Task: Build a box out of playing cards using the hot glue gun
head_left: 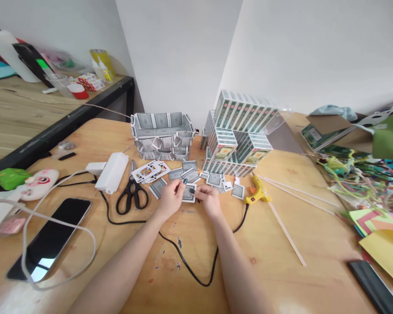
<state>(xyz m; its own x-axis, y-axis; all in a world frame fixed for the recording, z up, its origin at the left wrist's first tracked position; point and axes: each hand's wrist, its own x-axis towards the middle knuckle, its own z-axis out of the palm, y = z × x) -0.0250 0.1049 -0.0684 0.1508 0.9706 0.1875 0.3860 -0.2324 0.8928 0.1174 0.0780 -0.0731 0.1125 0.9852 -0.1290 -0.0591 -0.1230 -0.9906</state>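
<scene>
Between my hands is a playing card (188, 196), its grey patterned back facing up. My left hand (172, 194) pinches its left side, and my right hand (208, 199) grips its right side with the thumb on top. Loose cards lie around: face-up court cards (150, 171) to the left, face-down cards (190, 175) just beyond my fingers, and cut pieces (238, 191) to the right. A box built from cards (160, 135) stands behind them. Black-handled scissors (132, 192) lie left of my hands, and a yellow glue gun (258, 192) rests to the right.
Stacked card packs (242, 135) stand at the back right. A black cable (196, 279) loops under my forearms. On the left are a white power block (113, 172) and a phone (50, 237). Glue sticks (288, 235) lie right, beside craft materials (356, 174).
</scene>
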